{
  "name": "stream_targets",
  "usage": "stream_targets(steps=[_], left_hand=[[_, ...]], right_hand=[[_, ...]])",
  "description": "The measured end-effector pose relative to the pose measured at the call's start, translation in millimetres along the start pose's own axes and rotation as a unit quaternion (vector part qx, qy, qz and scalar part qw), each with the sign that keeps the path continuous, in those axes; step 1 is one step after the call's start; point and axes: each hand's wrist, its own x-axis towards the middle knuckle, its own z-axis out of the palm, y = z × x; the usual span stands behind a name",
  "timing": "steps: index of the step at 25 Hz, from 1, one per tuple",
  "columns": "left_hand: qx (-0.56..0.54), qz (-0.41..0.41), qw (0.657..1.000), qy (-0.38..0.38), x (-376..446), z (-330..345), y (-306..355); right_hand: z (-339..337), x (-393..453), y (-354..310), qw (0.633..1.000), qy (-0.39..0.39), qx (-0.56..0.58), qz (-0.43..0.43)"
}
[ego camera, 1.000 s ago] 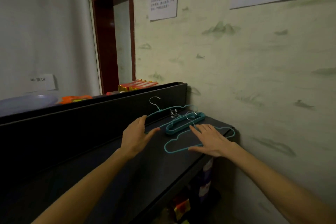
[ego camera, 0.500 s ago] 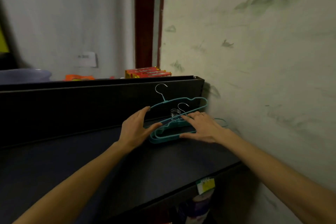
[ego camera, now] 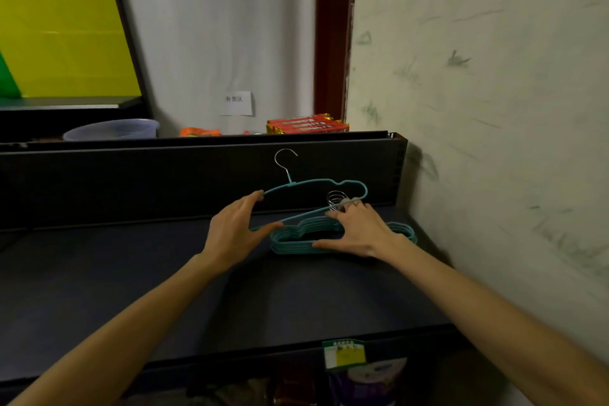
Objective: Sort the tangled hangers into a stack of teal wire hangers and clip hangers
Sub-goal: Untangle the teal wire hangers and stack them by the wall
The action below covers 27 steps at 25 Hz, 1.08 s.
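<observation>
Head view: you are working on a dark shelf top (ego camera: pixel 164 273) set against a marked wall (ego camera: pixel 494 109). Your left hand (ego camera: pixel 234 233) is holding one teal wire hanger (ego camera: pixel 316 182) upright, its index fingertip on the upper wire and its thumb on the lower bar, the silver hook pointing up in front of the black back panel (ego camera: pixel 131 181). Your right hand (ego camera: pixel 357 230) is resting with fingers spread and nearly straight on the stack of teal wire hangers (ego camera: pixel 290 242), which is lying flat near the wall; its fingertips are touching the bunched silver hooks (ego camera: pixel 336 199). Red packets (ego camera: pixel 306 123) and a pale basin (ego camera: pixel 112 130) are sitting behind the panel.
</observation>
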Motion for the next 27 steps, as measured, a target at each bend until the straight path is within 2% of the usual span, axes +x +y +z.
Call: stream_targets(steps=[8,11,12,15,18,21,22,24,27], left_hand=[[-0.014,-0.009,1.0,-0.007,-2,1,8],[-0.045,-0.006,0.997,-0.057,6,7,23],[-0.051,-0.004,0.995,-0.084,10,11,29],[-0.056,0.013,0.988,-0.147,17,25,48],[-0.067,0.027,0.981,-0.18,23,39,58],[-0.087,0.024,0.976,-0.2,27,45,60],[-0.083,0.03,0.975,-0.205,26,46,59],[-0.076,0.043,0.974,-0.21,24,49,57],[-0.08,0.047,0.971,-0.218,24,50,54]], right_hand=[[-3,-5,5,0.998,-0.016,0.06,-0.001],[-2,-19,25,0.983,0.047,0.162,0.078],[2,-27,38,0.965,0.07,0.225,0.117],[13,-53,70,0.88,0.097,0.423,0.19],[15,-65,85,0.848,0.093,0.482,0.197],[16,-72,97,0.794,0.119,0.559,0.206],[16,-74,99,0.788,0.116,0.57,0.203],[16,-76,98,0.815,0.076,0.543,0.186],[13,-71,94,0.904,0.035,0.396,0.159]])
